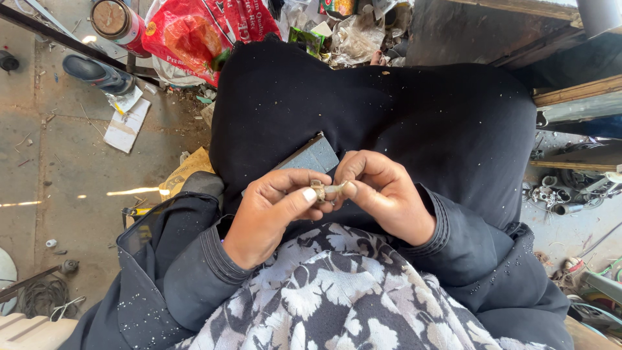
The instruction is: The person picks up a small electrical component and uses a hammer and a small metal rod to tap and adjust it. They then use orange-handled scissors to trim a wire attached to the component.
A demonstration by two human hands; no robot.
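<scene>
Both hands meet over the lap: the left hand (272,210) and right hand (382,194) each pinch one end of a small tan fitting (326,190) between thumb and fingers, apparently mid-twist, calling for firm counter-grip.

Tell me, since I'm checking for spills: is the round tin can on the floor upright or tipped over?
Tipped. The round tin can lies on its side, its circular end facing the camera.
</scene>
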